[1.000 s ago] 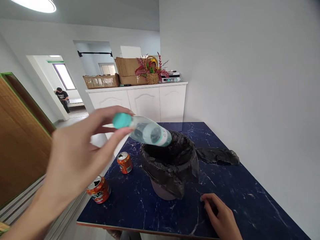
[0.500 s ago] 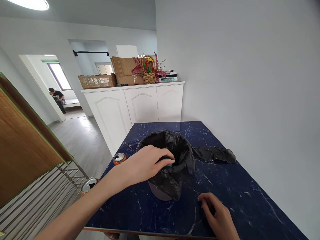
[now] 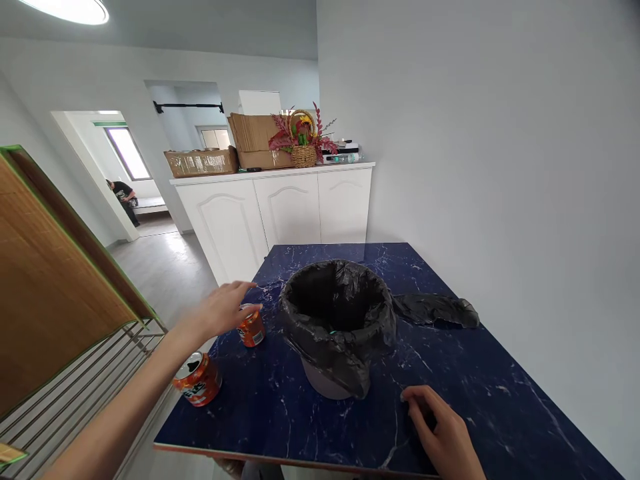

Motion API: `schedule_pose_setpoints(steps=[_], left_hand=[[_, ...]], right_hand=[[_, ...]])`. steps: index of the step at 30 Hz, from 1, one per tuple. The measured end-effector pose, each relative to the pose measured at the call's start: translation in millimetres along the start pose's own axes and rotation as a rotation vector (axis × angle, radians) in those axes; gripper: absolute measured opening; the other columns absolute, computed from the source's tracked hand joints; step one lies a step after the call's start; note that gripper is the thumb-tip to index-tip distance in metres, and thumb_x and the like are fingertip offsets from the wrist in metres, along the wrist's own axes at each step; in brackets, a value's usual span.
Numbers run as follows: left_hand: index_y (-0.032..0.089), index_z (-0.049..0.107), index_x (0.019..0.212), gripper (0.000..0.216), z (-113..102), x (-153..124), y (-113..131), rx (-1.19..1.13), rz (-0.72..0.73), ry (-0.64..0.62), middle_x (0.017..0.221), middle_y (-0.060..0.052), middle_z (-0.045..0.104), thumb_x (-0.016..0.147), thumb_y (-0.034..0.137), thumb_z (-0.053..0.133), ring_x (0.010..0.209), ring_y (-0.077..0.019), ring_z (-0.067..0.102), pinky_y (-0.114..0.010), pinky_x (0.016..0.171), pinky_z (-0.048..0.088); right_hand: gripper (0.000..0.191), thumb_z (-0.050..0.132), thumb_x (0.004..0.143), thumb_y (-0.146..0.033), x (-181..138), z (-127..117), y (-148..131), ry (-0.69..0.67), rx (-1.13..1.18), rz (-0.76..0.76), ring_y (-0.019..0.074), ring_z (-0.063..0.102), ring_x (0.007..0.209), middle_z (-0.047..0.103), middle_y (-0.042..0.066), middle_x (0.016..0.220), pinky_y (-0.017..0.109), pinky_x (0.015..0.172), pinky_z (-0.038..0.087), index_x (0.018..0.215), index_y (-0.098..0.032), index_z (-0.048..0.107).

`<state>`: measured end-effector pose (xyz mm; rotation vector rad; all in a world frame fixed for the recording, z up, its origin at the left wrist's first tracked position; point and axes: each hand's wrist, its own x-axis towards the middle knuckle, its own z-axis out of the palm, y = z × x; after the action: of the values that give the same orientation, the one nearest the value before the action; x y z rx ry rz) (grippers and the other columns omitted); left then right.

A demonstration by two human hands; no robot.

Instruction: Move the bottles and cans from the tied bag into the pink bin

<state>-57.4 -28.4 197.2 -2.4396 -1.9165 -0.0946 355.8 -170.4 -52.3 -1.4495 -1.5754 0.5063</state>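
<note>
A small bin lined with a black bag (image 3: 340,320) stands mid-table; a bit of teal bottle cap (image 3: 331,331) shows inside it. My left hand (image 3: 223,311) reaches over the far orange can (image 3: 251,328), fingers loosely spread just above its top, not closed round it. A second orange can (image 3: 198,379) stands nearer the table's left edge. My right hand (image 3: 443,437) rests on the dark blue marble table (image 3: 465,393) at the front, fingers curled down on the surface, nothing visible in it.
A loose black bag (image 3: 435,311) lies to the right of the bin. A wire rack and wooden board (image 3: 50,300) stand at the left. White cabinets (image 3: 280,207) with boxes and a flower basket stand behind. A person sits in the far room.
My left hand dropped the clear bottle into the bin, pulled out, and swung left to the far orange can. My right hand stayed put.
</note>
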Motion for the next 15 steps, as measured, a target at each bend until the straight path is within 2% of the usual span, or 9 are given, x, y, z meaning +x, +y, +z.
schedule_pose_setpoints(steps=[2,5,7,9,11,13,15], left_hand=[[0.019,0.060,0.144,0.064,21.8,0.9,-11.8,0.037,-0.043,-0.128,0.148,-0.020,0.065,0.091,0.055,0.060,0.137,-0.0389,0.062,-0.049,0.111,0.050],[0.025,0.062,0.139,0.057,41.9,-0.5,-14.8,0.047,-0.086,-0.154,0.140,-0.016,0.071,0.086,0.044,0.068,0.128,-0.0371,0.069,-0.044,0.100,0.055],[0.026,0.063,0.135,0.050,44.4,-1.8,-12.4,0.053,-0.109,-0.138,0.133,-0.015,0.073,0.087,0.039,0.068,0.120,-0.0362,0.072,-0.043,0.094,0.056],[0.024,0.062,0.135,0.045,36.7,-4.1,-8.3,0.064,-0.134,-0.103,0.134,-0.016,0.072,0.092,0.039,0.062,0.115,-0.0362,0.073,-0.043,0.090,0.057],[0.022,0.057,0.140,0.045,18.5,-8.6,-0.7,0.049,-0.150,0.043,0.141,-0.019,0.067,0.100,0.043,0.053,0.112,-0.0367,0.073,-0.045,0.088,0.057],[0.020,0.052,0.147,0.052,-7.7,-15.4,12.2,-0.029,-0.135,0.338,0.147,-0.020,0.063,0.104,0.051,0.050,0.111,-0.0367,0.073,-0.047,0.090,0.058],[0.022,0.051,0.149,0.060,-36.8,-23.7,31.0,-0.188,-0.071,0.669,0.144,-0.016,0.066,0.101,0.058,0.060,0.119,-0.0357,0.071,-0.047,0.098,0.057]], right_hand=[[0.031,0.050,0.105,-0.050,-0.9,0.6,1.3,0.004,-0.007,-0.005,0.0175,0.069,0.064,0.076,0.005,0.091,0.025,0.058,0.053,0.100,-0.027,0.069],[0.030,0.050,0.105,-0.050,-1.5,1.4,3.5,-0.002,-0.015,-0.002,0.0179,0.070,0.067,0.076,0.005,0.093,0.025,0.059,0.053,0.101,-0.027,0.069],[0.030,0.050,0.105,-0.049,-1.4,1.6,4.4,-0.003,-0.018,0.000,0.0181,0.071,0.069,0.076,0.004,0.093,0.025,0.061,0.054,0.101,-0.027,0.069],[0.030,0.049,0.105,-0.049,-1.2,1.5,4.7,-0.006,-0.022,0.001,0.0180,0.070,0.069,0.076,0.004,0.093,0.026,0.062,0.054,0.101,-0.027,0.069],[0.031,0.048,0.105,-0.050,-1.1,1.4,4.7,-0.013,-0.025,0.008,0.0178,0.069,0.068,0.075,0.005,0.093,0.026,0.060,0.053,0.101,-0.027,0.068],[0.031,0.048,0.105,-0.051,-1.3,1.5,4.9,-0.019,-0.027,0.014,0.0179,0.068,0.066,0.075,0.005,0.092,0.027,0.059,0.053,0.101,-0.027,0.068],[0.032,0.047,0.105,-0.052,-1.5,1.8,5.4,-0.031,-0.021,0.032,0.0182,0.068,0.064,0.075,0.005,0.092,0.027,0.058,0.052,0.101,-0.027,0.068]])
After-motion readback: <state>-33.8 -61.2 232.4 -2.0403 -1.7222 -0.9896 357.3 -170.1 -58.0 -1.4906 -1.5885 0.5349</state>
